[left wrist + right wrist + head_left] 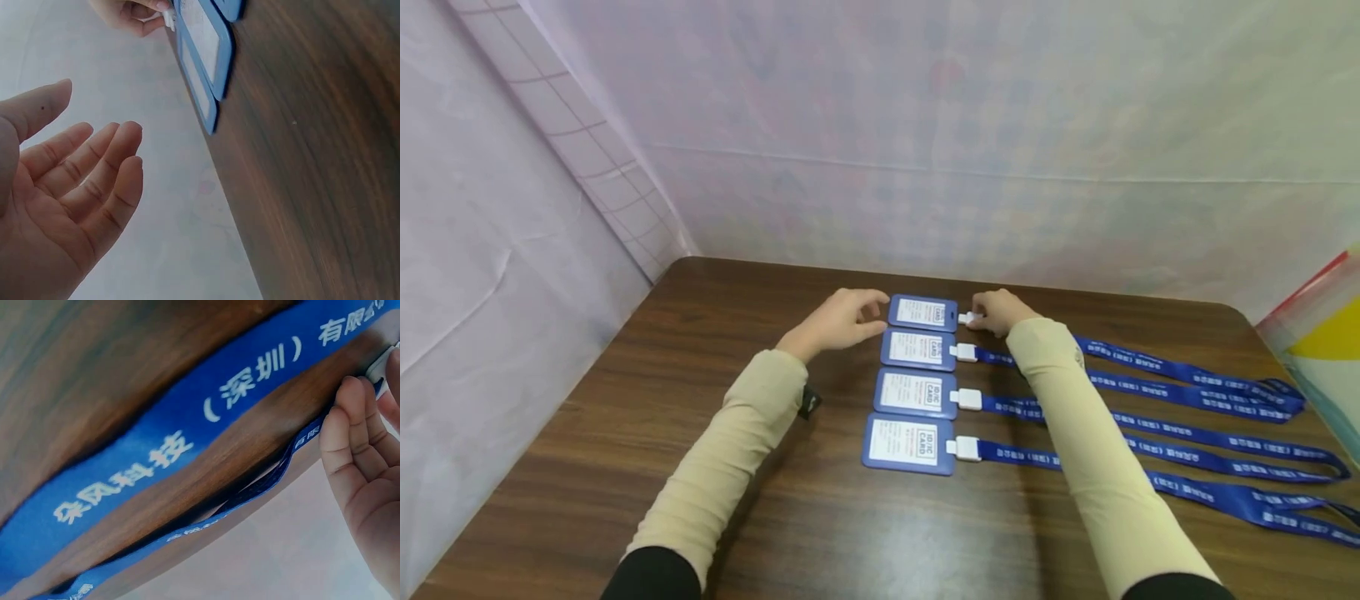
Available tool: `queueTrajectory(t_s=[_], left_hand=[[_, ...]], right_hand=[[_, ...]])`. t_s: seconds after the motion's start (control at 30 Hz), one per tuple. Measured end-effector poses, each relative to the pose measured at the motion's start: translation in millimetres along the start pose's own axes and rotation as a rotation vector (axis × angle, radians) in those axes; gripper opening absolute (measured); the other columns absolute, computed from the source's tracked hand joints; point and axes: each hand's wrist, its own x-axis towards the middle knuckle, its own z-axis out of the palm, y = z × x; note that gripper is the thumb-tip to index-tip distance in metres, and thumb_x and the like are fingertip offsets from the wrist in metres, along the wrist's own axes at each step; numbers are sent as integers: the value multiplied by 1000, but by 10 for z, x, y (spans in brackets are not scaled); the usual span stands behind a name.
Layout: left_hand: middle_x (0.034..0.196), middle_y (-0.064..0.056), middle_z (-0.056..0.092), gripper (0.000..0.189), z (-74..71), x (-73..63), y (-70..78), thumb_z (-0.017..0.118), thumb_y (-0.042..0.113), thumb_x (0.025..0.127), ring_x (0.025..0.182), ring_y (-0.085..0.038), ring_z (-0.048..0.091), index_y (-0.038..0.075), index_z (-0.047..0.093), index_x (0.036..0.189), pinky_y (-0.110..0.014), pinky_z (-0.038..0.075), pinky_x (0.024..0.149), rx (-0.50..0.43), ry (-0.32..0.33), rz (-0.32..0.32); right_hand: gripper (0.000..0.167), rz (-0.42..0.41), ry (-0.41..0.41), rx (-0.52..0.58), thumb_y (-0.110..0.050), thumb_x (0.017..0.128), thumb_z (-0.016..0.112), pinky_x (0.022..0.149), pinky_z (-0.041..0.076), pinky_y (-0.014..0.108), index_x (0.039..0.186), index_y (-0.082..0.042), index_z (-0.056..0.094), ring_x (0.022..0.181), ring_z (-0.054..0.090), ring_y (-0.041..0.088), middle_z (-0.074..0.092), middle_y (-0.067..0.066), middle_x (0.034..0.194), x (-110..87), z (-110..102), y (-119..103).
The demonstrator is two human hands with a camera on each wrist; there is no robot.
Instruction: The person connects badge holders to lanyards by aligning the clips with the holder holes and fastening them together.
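Observation:
Several blue ID card holders lie in a column on the brown table, each with a white printed card. My right hand [1000,312] pinches the white clip [970,318] of the farthest lanyard, beside the slotted end of the farthest card holder [922,312]. Whether that clip is joined to the holder, I cannot tell. My left hand [837,321] is at the holder's left end, fingers loosely bent and holding nothing; in the left wrist view the palm [56,212] is bare. A blue lanyard [144,450] with white lettering trails past my right hand in the right wrist view.
Three nearer card holders, including the nearest one [909,443], have white clips [967,448] and blue lanyards [1225,492] stretching right under my right forearm. A small black object [809,402] is by my left sleeve. White curtains [962,150] hang behind the table [790,533].

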Motion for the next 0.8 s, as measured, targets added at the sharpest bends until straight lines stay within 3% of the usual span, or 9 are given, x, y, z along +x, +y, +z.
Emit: queueTrajectory(t_s=[0.2,0.5,0.6,0.8], left_hand=[[105,-17,61,41,-14,179,-69,59,17,88,90,-27,59,0,50,125,-37,47,81,13,-11,-21],[124,-20,52,44,22,389,-204,59,16,88,116,-31,47,-7,50,124,-38,36,98,70,-28,-121],[129,-19,48,47,53,426,-228,60,17,88,121,-30,42,-5,47,127,-38,33,101,81,-46,-171],[139,-16,36,60,110,487,-276,63,21,85,127,-30,34,1,38,136,-39,28,104,193,-112,-216]], right_hand=[[17,-4,23,-18,-18,86,64,54,47,30,92,-5,56,64,55,21,58,13,86,-15,18,7],[14,-29,74,-86,-17,86,63,62,43,35,86,-5,55,70,51,24,59,10,80,-51,-9,-172],[14,-32,86,-99,-17,86,64,63,42,35,86,-5,55,71,50,23,59,10,80,-27,1,-188],[15,-38,100,-114,-17,84,65,63,43,35,86,-5,57,72,51,24,60,11,83,25,29,-199]])
